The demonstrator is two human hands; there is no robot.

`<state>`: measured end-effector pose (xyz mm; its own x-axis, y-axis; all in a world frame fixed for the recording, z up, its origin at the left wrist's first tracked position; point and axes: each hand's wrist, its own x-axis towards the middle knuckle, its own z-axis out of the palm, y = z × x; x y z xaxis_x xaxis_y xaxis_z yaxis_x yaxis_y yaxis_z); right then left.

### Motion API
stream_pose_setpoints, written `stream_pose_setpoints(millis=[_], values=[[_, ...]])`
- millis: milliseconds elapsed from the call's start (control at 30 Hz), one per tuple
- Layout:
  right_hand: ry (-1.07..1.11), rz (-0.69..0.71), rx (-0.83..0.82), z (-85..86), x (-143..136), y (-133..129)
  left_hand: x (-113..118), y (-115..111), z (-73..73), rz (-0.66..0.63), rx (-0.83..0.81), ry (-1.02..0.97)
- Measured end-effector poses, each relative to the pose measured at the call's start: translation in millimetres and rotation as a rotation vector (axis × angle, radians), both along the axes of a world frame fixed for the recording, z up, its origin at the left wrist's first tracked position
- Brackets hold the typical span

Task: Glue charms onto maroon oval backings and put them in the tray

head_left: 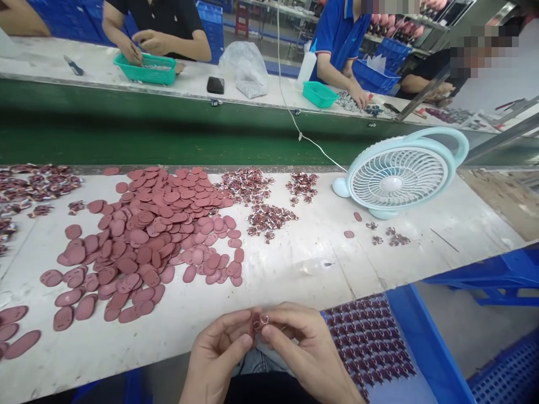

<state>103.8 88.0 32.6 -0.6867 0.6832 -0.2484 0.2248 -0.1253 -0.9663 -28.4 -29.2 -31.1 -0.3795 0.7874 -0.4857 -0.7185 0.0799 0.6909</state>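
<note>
Together, our left hand [225, 345] and right hand [301, 339], nearly closed, pinch a small, rounded, dull red piece [255, 324]. It sits between the two hands.

One fan [391, 183], two red discs [349, 234] beside it; on the far table [191, 85], two green baskets [143, 76], one plastic bag [244, 63].

The left hand [221, 348] and right hand [301, 339] pinch a small reddish piece [255, 324] at the white table's [273, 283] near edge; reddish ovals [143, 235] lie heaped left, a pale-blue fan [398, 177] stands far right.
</note>
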Motion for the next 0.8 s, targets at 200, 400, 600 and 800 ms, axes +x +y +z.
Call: stream_pose_setpoints(millis=[200,400,600,800], values=[[0.014,-0.004,0.002,-3.2,2,1,2,4,3.0,0.013,-0.011,-0.019],[0.061,-0.04,-0.032,-9.0,2,-1,4,4,8.2,0.016,0.005,0.021],[0.083,-0.02,0.053,-2.9,3,2,8,9,10.1,0.019,-0.008,0.068],[0.153,-0.068,-0.032,-8.6,8,4,15,11,11.1,0.032,0.022,0.109]])
